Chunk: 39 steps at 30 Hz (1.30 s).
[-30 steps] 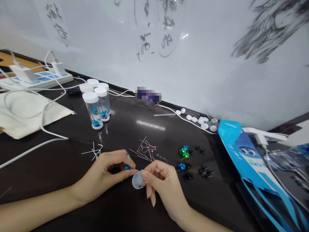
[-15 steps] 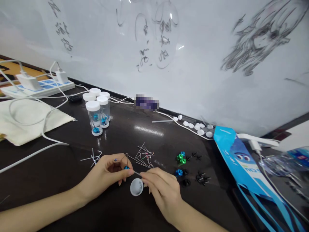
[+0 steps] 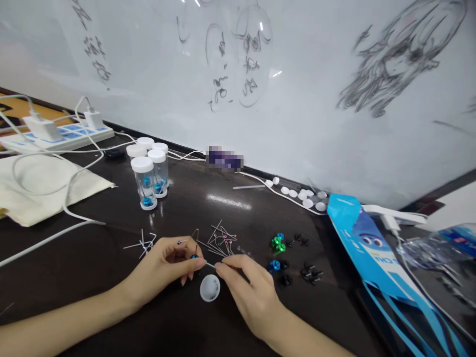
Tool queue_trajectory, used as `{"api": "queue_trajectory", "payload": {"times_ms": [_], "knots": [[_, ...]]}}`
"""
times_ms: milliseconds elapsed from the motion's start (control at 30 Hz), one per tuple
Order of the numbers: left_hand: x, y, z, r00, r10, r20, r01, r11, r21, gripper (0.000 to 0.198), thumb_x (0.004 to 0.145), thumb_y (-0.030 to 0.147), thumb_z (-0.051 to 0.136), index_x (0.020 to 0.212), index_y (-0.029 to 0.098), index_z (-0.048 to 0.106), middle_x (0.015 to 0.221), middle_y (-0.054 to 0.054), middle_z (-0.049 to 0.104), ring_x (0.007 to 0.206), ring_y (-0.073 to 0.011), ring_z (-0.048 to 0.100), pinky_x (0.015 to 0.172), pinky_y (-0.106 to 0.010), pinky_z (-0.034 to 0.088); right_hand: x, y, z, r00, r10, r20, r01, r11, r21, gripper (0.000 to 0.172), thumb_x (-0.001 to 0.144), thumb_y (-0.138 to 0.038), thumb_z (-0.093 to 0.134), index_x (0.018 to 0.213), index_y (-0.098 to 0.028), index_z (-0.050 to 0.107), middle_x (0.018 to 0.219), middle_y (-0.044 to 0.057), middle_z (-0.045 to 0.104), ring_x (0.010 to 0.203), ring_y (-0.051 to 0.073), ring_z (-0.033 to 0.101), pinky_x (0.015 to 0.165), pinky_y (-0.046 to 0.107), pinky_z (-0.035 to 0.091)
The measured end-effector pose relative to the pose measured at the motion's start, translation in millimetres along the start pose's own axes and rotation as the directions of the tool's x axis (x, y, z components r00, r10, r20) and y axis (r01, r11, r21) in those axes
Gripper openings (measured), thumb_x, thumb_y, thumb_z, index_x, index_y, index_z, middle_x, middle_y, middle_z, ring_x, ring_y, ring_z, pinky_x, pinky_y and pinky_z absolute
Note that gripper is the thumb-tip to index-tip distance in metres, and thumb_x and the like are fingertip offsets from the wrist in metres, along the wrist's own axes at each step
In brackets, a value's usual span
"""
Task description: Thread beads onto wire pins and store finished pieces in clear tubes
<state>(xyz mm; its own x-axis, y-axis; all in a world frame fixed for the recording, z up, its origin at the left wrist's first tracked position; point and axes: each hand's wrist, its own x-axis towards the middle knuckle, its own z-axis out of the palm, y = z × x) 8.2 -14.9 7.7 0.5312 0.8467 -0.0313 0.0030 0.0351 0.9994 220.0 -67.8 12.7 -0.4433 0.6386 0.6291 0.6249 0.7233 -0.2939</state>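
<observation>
Between the fingers of my left hand (image 3: pixel 169 263) is a small blue round part (image 3: pixel 194 256) with a thin bent wire (image 3: pixel 196 233) rising from it. My right hand (image 3: pixel 253 295) pinches a thin metal rod (image 3: pixel 210 265), whose other end reaches my left fingertips at the blue part. The exact contact there is hidden. Just below the rod, a small white cup (image 3: pixel 209 288) holds tiny dark pieces. Behind my hands lies a loose pile of bent wires (image 3: pixel 221 238) with small coloured beads. Several L-shaped metal keys (image 3: pixel 143 243) lie beyond my left wrist.
Clear jars (image 3: pixel 144 183) with white lids stand at the back left, near a power strip (image 3: pixel 70 134) and white cables. Green (image 3: pixel 277 243), blue (image 3: pixel 274 265) and black parts (image 3: pixel 310 273) lie right. White caps (image 3: pixel 308 203) line the whiteboard; a blue bag (image 3: pixel 366 243) lies far right.
My right fingers have shifted slightly along the rod and closed up at its end. My left hand stays nearly in place with the blue part. The camera view has moved a little.
</observation>
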Motion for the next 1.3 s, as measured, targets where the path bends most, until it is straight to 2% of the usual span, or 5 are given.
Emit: {"api": "queue_trajectory", "payload": {"times_ms": [333,567,900,1100,1300], "knots": [[0.1,-3.7,2.4,0.997,0.08,-0.013,-0.078,0.991,0.105,0.021,0.082,0.034,0.069,0.074,0.015,0.067,0.067,0.001,0.057,0.053,-0.0106,0.052,0.048,-0.021,0.045,2.0,-3.4,14.0,0.83,0.508,0.233,-0.552,0.683,0.477,0.013,0.097,-0.019,0.05,0.097,-0.018,0.062,0.053,-0.008,0.05,0.041,0.007,0.05,0.047,0.019,0.042],[2.4,1.5,0.0,0.998,0.005,-0.056,-0.004,1.0,0.015,0.021,0.082,0.034,0.069,0.074,0.015,0.065,0.06,0.003,0.056,0.051,-0.0098,0.049,0.05,-0.021,0.042,0.8,1.5,10.9,0.961,0.278,0.003,-0.265,0.913,0.31,0.016,0.09,-0.016,0.061,0.104,-0.017,0.069,0.086,0.006,0.065,0.073,0.016,0.061,0.066,0.027,0.05],[2.0,0.6,4.7,1.0,0.028,-0.005,-0.028,0.999,0.037,0.022,0.078,0.035,0.072,0.071,0.015,0.067,0.064,0.002,0.056,0.051,-0.0097,0.051,0.048,-0.021,0.045,0.8,1.6,11.5,0.87,0.463,0.169,-0.488,0.766,0.418,0.015,0.099,-0.02,0.045,0.099,-0.019,0.06,0.06,-0.005,0.058,0.046,0.009,0.055,0.051,0.02,0.047],[5.4,0.6,2.4,0.999,0.005,-0.047,-0.007,0.999,-0.044,0.023,0.077,0.034,0.073,0.07,0.014,0.065,0.057,0.003,0.055,0.048,-0.0097,0.051,0.048,-0.021,0.043,-0.4,0.7,12.0,0.965,0.26,-0.029,-0.249,0.949,0.191,0.016,0.094,-0.016,0.054,0.099,-0.02,0.068,0.101,0.008,0.061,0.076,0.016,0.063,0.07,0.029,0.053],[6.1,-1.6,3.7,1.0,-0.001,-0.031,-0.002,0.996,-0.086,0.024,0.076,0.034,0.075,0.07,0.013,0.065,0.057,0.004,0.055,0.048,-0.0088,0.051,0.046,-0.019,0.043,-0.9,2.3,10.7,0.981,0.195,-0.022,-0.187,0.964,0.191,0.02,0.095,-0.012,0.051,0.101,-0.019,0.069,0.087,0.007,0.064,0.074,0.016,0.063,0.065,0.028,0.052]]}}
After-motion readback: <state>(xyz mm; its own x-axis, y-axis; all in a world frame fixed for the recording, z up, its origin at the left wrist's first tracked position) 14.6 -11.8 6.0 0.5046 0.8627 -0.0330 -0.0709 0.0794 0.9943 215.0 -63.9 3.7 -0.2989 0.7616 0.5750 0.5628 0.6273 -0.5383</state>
